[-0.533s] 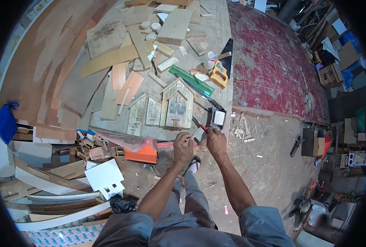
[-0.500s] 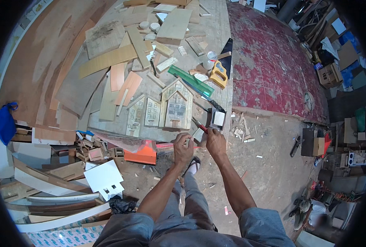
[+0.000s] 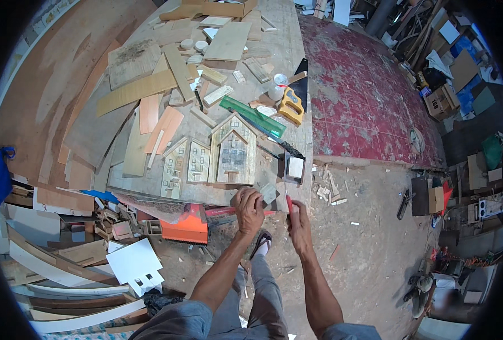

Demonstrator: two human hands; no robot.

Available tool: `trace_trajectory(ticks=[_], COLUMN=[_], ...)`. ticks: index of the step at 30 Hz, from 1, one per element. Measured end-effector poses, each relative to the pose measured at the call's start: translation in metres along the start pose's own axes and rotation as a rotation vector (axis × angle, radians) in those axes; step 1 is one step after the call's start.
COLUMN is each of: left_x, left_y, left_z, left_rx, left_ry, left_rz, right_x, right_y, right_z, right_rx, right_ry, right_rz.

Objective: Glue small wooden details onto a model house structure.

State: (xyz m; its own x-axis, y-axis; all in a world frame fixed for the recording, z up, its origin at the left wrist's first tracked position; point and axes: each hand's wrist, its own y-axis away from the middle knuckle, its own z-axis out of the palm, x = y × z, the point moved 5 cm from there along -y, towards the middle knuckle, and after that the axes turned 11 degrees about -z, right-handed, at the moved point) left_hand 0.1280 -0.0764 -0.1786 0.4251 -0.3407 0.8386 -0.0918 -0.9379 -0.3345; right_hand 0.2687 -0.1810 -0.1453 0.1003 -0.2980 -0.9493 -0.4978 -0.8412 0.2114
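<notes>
My left hand (image 3: pixel 249 212) is closed at the near edge of the workbench, its fingers curled together; what they pinch, if anything, is hidden. To its right my right hand (image 3: pixel 299 228) grips a slim red tool (image 3: pixel 289 204), held upright; its exact kind is unclear. Just beyond my left hand lies a small greyish flat piece (image 3: pixel 269 193). A wooden house model (image 3: pixel 234 152) with drawn windows lies on the bench, with two narrower house-shaped pieces (image 3: pixel 198 162) (image 3: pixel 175 171) to its left. A dark box with a pale top (image 3: pixel 295 168) sits near the bench's right edge.
Beyond the models lie a green ruler (image 3: pixel 251 116), a yellow-handled saw (image 3: pixel 291 106), a small jar (image 3: pixel 278 86) and many loose boards (image 3: pixel 228 41). An orange object (image 3: pixel 185 225) is under the bench edge. Offcuts (image 3: pixel 115 226) pile up at left; wood scraps (image 3: pixel 332 184) litter the floor.
The view has shifted, so the bench sits slightly left and lower. My right hand has drawn back toward me and turned the red tool from slanting to upright. My left hand stays curled.
</notes>
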Motion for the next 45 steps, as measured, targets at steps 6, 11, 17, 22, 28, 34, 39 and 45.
trace_trajectory(ticks=[6, 11, 17, 22, 28, 34, 39, 45], left_x=[0.001, -0.004, -0.006, -0.005, -0.011, -0.01, -0.008, -0.01], left_y=[0.004, 0.006, 0.007, 0.007, 0.01, 0.01, 0.009, 0.01], left_z=[0.007, 0.01, 0.01, 0.011, 0.012, 0.014, 0.012, 0.013], left_rx=[0.062, 0.081, 0.091, 0.086, 0.036, -0.001, -0.003, -0.047], left_ry=[-0.066, -0.058, -0.065, -0.048, -0.111, -0.137, -0.169, -0.172], left_rz=[0.056, 0.061, 0.08, 0.091, 0.028, -0.002, 0.01, -0.018], right_x=[0.029, 0.029, 0.031, 0.039, 0.018, 0.014, 0.014, 0.015], right_y=[0.026, 0.021, 0.015, 0.009, 0.006, 0.004, 0.001, -0.003], right_z=[0.024, 0.032, 0.033, 0.031, 0.032, 0.029, 0.031, 0.04], right_rx=[-0.152, -0.185, -0.21, -0.19, -0.163, -0.21, -0.248, -0.216], right_ry=[-0.34, -0.234, -0.117, 0.064, 0.352, 0.397, 0.418, 0.434], right_rz=[0.186, 0.114, 0.034, -0.107, -0.29, -0.272, -0.249, -0.247])
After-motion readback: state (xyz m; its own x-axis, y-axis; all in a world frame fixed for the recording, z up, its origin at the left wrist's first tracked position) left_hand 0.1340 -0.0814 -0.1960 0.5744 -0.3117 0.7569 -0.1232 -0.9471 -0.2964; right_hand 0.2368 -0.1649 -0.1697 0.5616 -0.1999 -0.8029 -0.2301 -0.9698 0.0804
